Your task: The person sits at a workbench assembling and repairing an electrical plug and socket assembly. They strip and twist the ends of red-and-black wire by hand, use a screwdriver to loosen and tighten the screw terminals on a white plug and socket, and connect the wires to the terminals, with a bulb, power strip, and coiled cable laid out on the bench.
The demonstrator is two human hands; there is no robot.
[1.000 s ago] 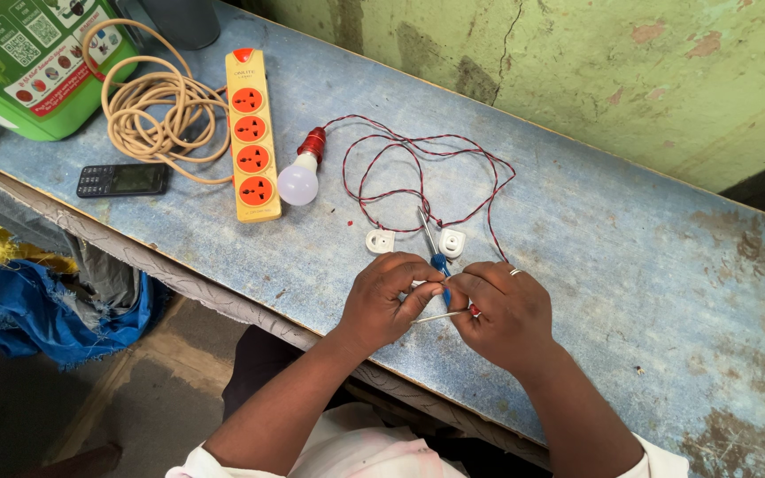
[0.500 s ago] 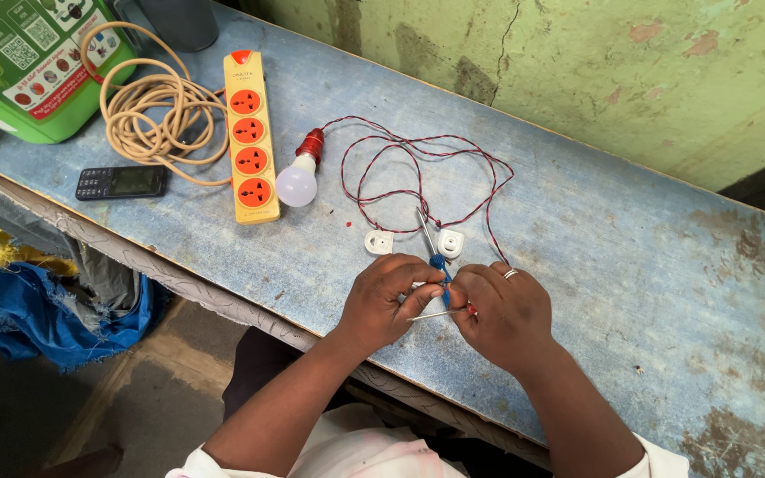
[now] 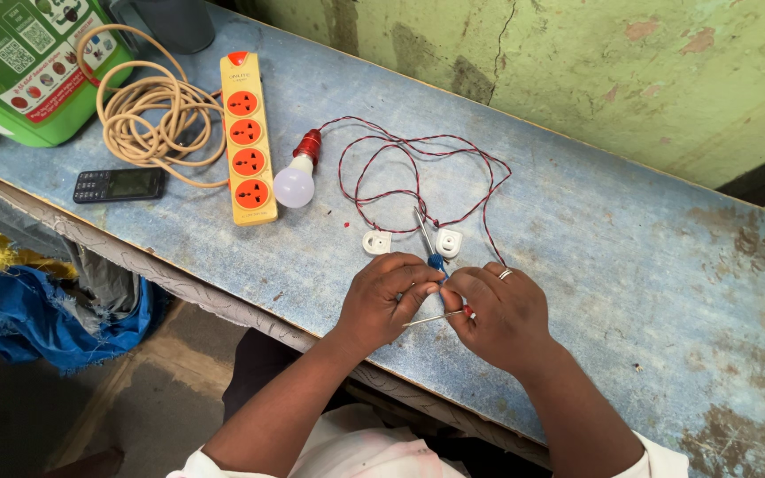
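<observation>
Two hands meet at the near edge of the blue table point(image 3: 595, 230): the left hand point(image 3: 387, 301) pinches a blue-handled screwdriver point(image 3: 427, 241), fingers curled narrow, and the right hand point(image 3: 499, 314) grips a thin red-tipped wire end point(image 3: 443, 316). Two small white plug parts point(image 3: 376, 242) lie just beyond them, beside one red twisted wire point(image 3: 418, 168) running to one bulb point(image 3: 295, 184). One four-socket power strip point(image 3: 247, 139), one coiled cord point(image 3: 148, 111) and one phone point(image 3: 119, 184) sit far left. Since the earlier frame, both hands have barely shifted.
</observation>
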